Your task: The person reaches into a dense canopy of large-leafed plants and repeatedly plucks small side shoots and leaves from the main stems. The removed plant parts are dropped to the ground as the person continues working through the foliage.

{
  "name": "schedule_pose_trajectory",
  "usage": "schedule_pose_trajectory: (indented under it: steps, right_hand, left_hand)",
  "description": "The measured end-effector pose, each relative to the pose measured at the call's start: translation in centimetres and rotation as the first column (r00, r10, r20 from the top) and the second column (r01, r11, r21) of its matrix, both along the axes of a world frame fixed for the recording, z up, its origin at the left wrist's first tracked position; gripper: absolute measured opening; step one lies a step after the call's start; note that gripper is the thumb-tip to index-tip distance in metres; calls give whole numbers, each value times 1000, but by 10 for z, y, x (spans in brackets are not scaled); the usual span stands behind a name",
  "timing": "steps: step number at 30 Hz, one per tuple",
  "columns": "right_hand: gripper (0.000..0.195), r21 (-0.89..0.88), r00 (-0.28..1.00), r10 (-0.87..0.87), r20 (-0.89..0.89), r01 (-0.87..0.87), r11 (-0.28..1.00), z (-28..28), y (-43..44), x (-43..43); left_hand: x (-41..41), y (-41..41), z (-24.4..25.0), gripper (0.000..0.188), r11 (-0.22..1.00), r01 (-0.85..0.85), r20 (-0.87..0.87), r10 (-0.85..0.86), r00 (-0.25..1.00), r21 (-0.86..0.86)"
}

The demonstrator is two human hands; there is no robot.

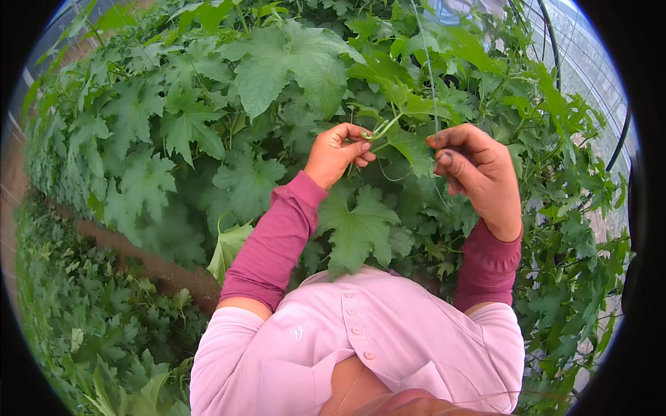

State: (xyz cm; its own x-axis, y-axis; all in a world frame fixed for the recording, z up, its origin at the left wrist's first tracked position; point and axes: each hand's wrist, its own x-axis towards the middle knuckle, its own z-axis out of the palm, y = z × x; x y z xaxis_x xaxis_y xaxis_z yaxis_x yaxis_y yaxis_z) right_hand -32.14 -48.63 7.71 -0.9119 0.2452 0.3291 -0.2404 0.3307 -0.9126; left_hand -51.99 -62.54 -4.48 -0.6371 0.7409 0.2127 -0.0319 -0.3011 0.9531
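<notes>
My left hand (pixel 337 155) pinches a pale green vine stem (pixel 389 126) among the leaves in front of my chest. The stem slants up to the right, with young lobed leaves (pixel 416 106) at its upper part. To the right, my right hand (pixel 481 169) has its thumb and index finger on a thin pale string (pixel 431 73). From the top of the view the string comes down to these fingers, and a loose length hangs below them. A thin curled tendril (pixel 393 177) shows between the two hands. The fingers behind the stem are partly hidden.
Dense lobed vine leaves (pixel 291 62) rise in front of me. A brown soil path (pixel 156 265) runs at the left, with lower foliage (pixel 93 322) beyond it. On the right are dark curved poles (pixel 619 139) and netting (pixel 588 57). Pale blue fabric (pixel 447 13) shows behind leaves.
</notes>
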Motion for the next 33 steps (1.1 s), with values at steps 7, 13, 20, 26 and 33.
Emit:
schedule_pose_trajectory:
  steps: [7,13,20,26,33]
  right_hand:
    - [11,501,964,-50,-261,180,847,-26,-2,-54]
    - [11,-438,956,-105,-274,-27,898,2,26,-72]
    - [21,-284,889,435,-142,-458,842,32,13,-99]
    - [15,-288,866,490,-95,-495,819,31,25,-107]
    - [12,-208,972,166,-167,-199,958,13,17,-111]
  left_hand:
    - [23,22,107,31,924,-25,-300,150,942,382]
    - [26,5,100,22,917,-62,-479,262,838,393]
    - [25,-8,106,18,951,66,-260,15,965,302]
    - [21,-11,109,19,953,27,-203,36,978,302]
    - [17,-3,104,20,964,-25,-146,66,987,266]
